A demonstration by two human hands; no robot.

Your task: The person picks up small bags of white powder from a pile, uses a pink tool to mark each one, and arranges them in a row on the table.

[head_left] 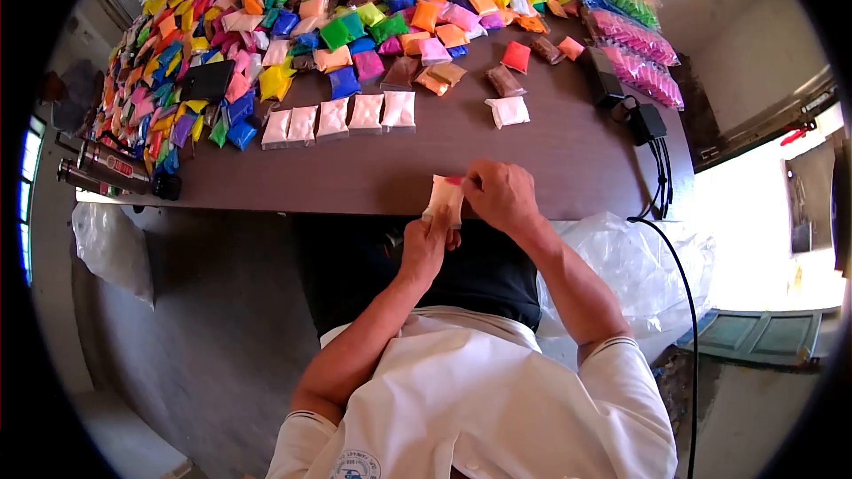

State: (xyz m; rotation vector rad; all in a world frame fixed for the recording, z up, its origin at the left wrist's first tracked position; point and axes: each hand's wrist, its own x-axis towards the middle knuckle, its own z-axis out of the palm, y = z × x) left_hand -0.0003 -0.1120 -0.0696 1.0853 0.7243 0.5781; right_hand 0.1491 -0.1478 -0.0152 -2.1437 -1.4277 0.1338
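At the table's front edge, my left hand (426, 244) grips a small, pale, clear-wrapped packet (442, 197) from below, thumb along its face. My right hand (504, 195) is closed in a pinch beside the packet's upper right corner, where a pinkish-red patch shows. What lies between its fingertips is hidden. Ahead and to the left, several similar white packets (333, 117) lie side by side in a row. One more white packet (508, 112) rests to the right, beyond my right hand, with a brown packet (505, 82) behind it.
A large heap of colourful packets (390, 28) covers the table's far and left parts. Bundles of pink bags (632, 35) line the right side. A black adapter (647, 123) with cables sits at the right edge. Metal flasks (114, 167) lie at the left corner.
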